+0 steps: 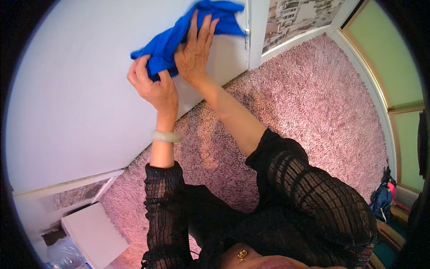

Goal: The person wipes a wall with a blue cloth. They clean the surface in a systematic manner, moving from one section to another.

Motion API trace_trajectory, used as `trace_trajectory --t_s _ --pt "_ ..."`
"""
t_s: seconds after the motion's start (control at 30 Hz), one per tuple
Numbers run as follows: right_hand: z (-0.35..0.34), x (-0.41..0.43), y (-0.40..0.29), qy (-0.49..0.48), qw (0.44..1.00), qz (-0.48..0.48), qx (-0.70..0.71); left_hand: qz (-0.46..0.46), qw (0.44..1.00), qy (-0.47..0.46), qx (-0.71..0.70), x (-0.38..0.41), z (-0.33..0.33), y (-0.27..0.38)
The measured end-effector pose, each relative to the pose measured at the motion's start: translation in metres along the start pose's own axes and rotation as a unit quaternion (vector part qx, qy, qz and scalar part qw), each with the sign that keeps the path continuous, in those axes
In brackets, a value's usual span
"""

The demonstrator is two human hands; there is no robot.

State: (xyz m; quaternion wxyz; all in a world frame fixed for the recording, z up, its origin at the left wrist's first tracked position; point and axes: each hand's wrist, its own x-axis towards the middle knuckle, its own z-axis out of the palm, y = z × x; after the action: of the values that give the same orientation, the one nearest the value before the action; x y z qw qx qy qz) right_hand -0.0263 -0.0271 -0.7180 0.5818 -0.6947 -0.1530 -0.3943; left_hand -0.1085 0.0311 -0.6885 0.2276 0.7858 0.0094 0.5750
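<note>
A bright blue cloth (168,40) lies bunched against a white door (80,94), near the door's hinged side. My left hand (154,80), below a pale bangle, grips the cloth's lower left end between thumb and fingers. Just to its right, my right hand (196,50) presses on the cloth with its fingers spread and pointing up; its palm side is hidden, and the cloth runs on past the fingertips towards the metal hinge (247,39).
A pink shaggy carpet (315,87) covers the floor. A white box-like piece (95,235) stands at lower left beside a clear plastic bag (65,254). Green-panelled sliding doors (379,57) run along the right, with a dark blue bag (381,201) near them.
</note>
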Motion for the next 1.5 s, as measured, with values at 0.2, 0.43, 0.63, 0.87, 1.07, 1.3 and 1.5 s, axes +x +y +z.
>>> trace_trajectory --t_s 0.2,0.43,0.63,0.87,1.07,1.3,1.5 --pt "0.021 -0.064 0.084 0.104 0.946 0.304 0.035 0.269 0.897 -0.351 0.021 -0.019 0.043 -0.043" --pt "0.008 -0.072 0.169 0.039 0.713 0.648 0.263 0.291 0.811 -0.507 0.026 -0.031 0.099 -0.016" --pt "-0.021 0.036 0.051 0.042 0.889 0.449 0.077 0.379 0.867 -0.245 0.213 0.043 0.101 0.035" --pt "-0.022 -0.051 0.088 0.043 0.605 0.698 0.381 0.376 0.716 -0.569 0.149 -0.028 0.107 -0.037" --pt "-0.027 -0.026 0.148 0.325 0.525 0.643 0.453 0.481 0.702 -0.511 0.119 -0.008 0.131 0.007" --pt "-0.078 0.056 0.209 0.286 0.722 0.518 0.358 0.545 0.728 -0.405 0.094 0.052 0.169 0.086" --pt "-0.087 0.121 0.086 0.158 0.947 0.196 0.199 0.236 0.961 -0.133 -0.062 0.087 0.178 0.103"
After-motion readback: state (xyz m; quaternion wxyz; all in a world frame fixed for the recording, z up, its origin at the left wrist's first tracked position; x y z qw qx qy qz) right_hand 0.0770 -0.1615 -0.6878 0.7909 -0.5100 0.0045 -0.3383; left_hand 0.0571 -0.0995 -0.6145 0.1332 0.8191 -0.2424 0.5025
